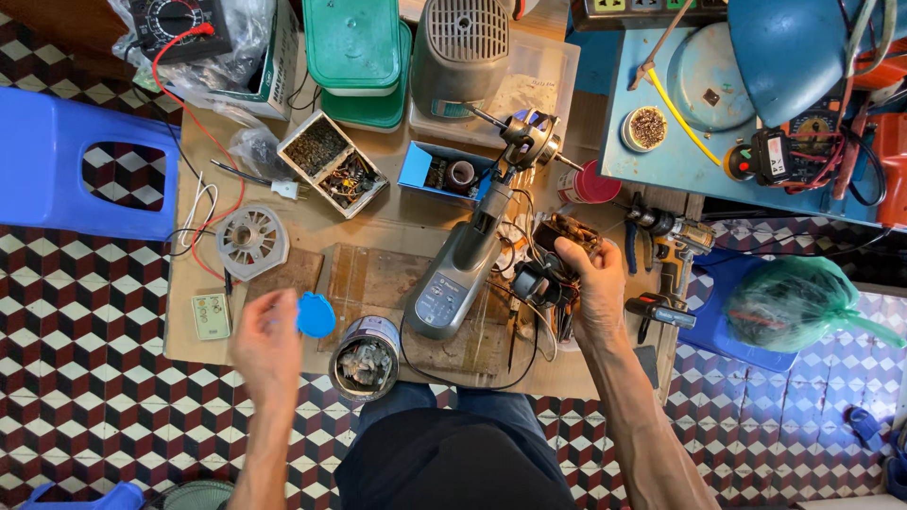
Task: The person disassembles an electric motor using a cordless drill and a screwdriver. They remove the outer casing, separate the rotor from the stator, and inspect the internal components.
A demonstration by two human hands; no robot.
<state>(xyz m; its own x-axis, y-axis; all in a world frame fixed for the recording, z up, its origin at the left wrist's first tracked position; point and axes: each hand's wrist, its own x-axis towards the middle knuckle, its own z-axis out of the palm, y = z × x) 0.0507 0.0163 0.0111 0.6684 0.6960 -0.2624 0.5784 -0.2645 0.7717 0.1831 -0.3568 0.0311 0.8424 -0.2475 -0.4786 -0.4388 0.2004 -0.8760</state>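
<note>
My left hand (267,345) hovers blurred over the left part of the low wooden table (302,227), its fingers on a round blue plastic lid (316,314). Just to its right stands an open metal tin (365,357) full of small parts. My right hand (590,283) is closed around a dark fan motor part with copper windings (567,236) and black wiring (534,281). Between the hands lies a grey fan stand (458,274), its neck running up to a bare motor with shaft (525,140).
A grey round fan cover (251,242), a box of small parts (331,162), a blue box (444,174), green-lidded containers (355,47), a multimeter in a bag (179,24), a cordless drill (675,236), a blue stool (80,161) and a blue bench (661,142) surround me.
</note>
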